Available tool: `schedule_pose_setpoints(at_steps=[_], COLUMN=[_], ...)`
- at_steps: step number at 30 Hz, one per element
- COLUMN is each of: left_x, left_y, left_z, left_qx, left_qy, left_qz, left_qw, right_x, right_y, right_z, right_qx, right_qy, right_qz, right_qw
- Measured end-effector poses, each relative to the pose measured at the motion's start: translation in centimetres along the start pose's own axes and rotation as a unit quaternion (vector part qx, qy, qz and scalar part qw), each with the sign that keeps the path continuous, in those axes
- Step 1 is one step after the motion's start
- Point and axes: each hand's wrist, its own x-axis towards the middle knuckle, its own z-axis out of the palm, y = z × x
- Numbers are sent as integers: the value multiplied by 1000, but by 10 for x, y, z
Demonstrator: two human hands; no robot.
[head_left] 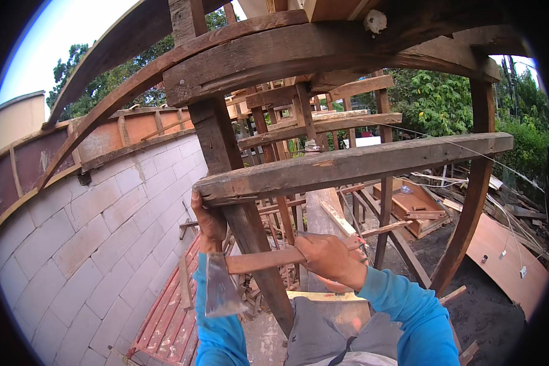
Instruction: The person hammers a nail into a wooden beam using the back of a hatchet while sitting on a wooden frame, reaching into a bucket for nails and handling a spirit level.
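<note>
My right hand (pixel 326 256) is wrapped round the wooden handle of a hatchet (pixel 259 261). The hatchet lies crosswise in front of me, its broad metal blade at the left, hanging downward before my left forearm. Raised higher, my left hand (pixel 210 221) grips the left end of a weathered wooden beam (pixel 354 166) from below; some of its fingers are hidden behind the wood. That beam runs across to the right and crosses an upright wooden post (pixel 216 137) close to my left hand.
Overhead is a thick crossbeam (pixel 256 58). A pale block wall (pixel 104 238) stands at the left, with a red slatted bench (pixel 168 305) beside it. To the right are another post (pixel 477 189), a wooden drawer-like box (pixel 418 207), a plywood sheet (pixel 506 259) and scrap lumber. A thin wire (pixel 445 141) stretches across.
</note>
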Motion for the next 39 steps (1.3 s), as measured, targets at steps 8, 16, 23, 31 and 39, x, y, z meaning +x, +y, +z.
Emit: schedule_pose_setpoints(at_steps=[8,16,23,31,39], left_x=[4,-15,7,7,9], left_y=[0,9,8,6,11], left_z=[0,33,27,27,21], left_qx=[18,69,73,60,109], left_qy=[-16,40,3,19,-7], left_qz=[9,29,235,245,224], left_qw=[1000,996,969,967,968], right_x=[-10,-168,-240,-299,-372], right_y=[19,39,35,22,35], right_z=[12,12,69,110,111], right_qx=[-17,17,193,266,246], right_qy=[-57,-137,-104,-137,-262], right_qz=[65,268,462,552,559], right_qw=[996,953,859,779,747])
